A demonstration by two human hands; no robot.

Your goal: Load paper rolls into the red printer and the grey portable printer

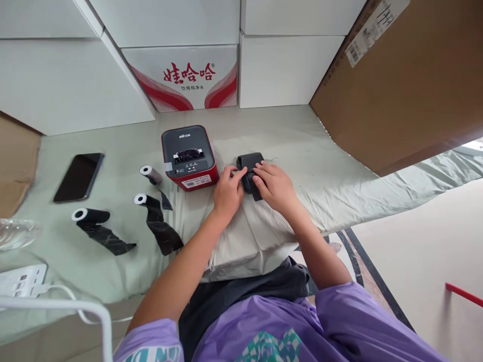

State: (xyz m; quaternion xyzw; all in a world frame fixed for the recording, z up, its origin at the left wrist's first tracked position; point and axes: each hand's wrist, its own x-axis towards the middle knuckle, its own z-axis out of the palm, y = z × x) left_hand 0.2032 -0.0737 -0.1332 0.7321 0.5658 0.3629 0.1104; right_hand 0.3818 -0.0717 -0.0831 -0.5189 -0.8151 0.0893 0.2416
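Note:
A small black device (pixel 252 171) lies on the cloth-covered surface in front of me, its middle partly hidden by my fingers. My left hand (pixel 229 193) grips its left side, thumb across the top and fingers curled. From the right, my right hand (pixel 274 185) holds it too, with fingertips over its upper part and the thumb lower down. Just left of my hands stands a red and black printer (pixel 188 157), a strip of dark, wrinkled material showing in its top slot.
Three partly unrolled black rolls lie left: a small roll (pixel 151 175), a middle roll (pixel 154 213) and a left roll (pixel 96 221). Beyond are a phone (pixel 78 177) and a power strip (pixel 24 281). White boxes (pixel 181 80) line the back; a large cardboard box (pixel 407 85) stands right.

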